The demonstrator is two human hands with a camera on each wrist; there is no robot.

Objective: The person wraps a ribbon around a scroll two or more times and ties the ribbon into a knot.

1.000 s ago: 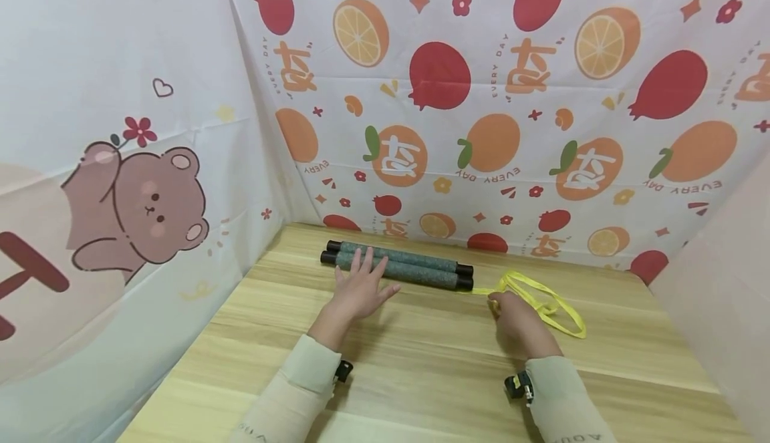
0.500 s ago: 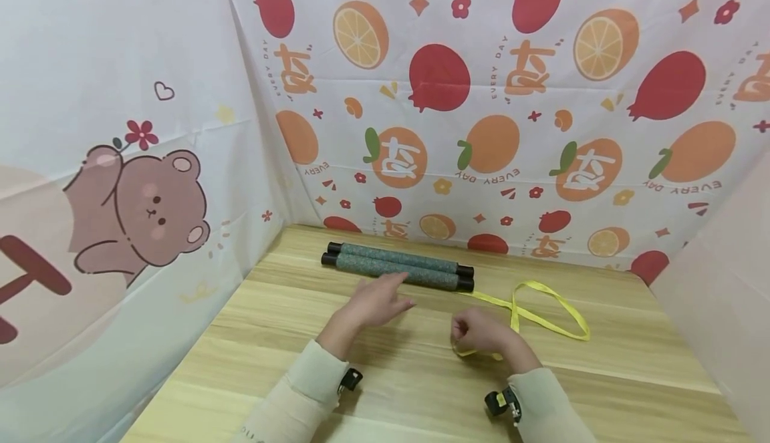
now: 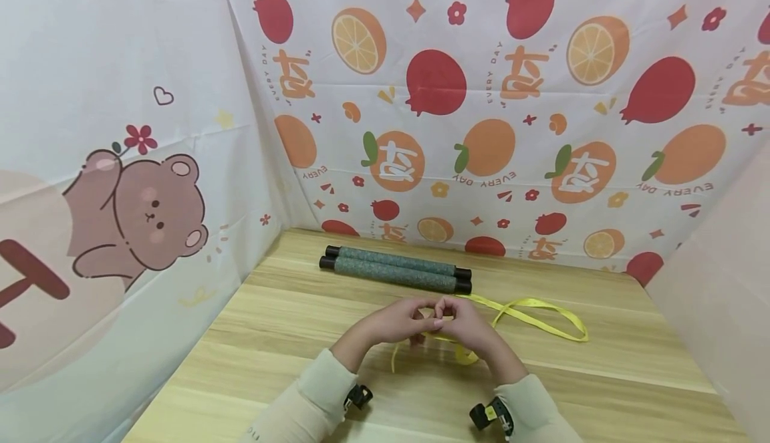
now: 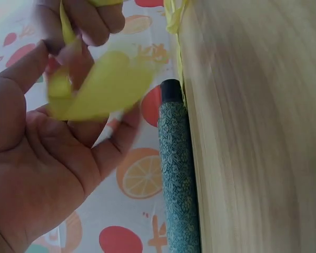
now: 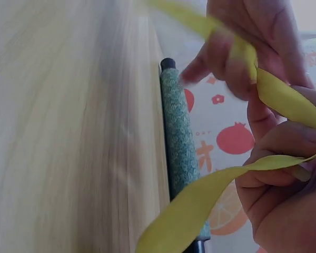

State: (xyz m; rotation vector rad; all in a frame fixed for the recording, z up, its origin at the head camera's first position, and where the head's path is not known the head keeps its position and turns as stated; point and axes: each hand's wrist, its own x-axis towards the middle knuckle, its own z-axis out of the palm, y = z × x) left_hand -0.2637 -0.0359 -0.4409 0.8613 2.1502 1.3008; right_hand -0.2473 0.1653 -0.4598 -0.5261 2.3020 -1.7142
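Right wrist view shows the right hand (image 3: 472,326) with its grip clamped on the yellow ribbon (image 5: 189,205), pinched between thumb and curled finger, a flat length trailing from it. Beside it the left hand (image 3: 391,323) has its fingers bent and the ribbon running across them; motion blur covers the fingertips, so I cannot tell whether that grip is together on the ribbon or only carrying it. Both hands now meet just above the counter (image 3: 607,376), with a thin tail hanging below the left. A second ago the left hand lay on the near green rod (image 3: 394,276) while the right held the ribbon alone, off to the side; the left has since let go of the rod and joined in. That suggests the work has passed from steadying to handling the ribbon with both hands. Further out, the ribbon runs to the near rod's right end and into a loose loop on the counter. The far green rod (image 3: 400,260) lies alongside, in front of the fruit-print cloth (image 3: 367,102).
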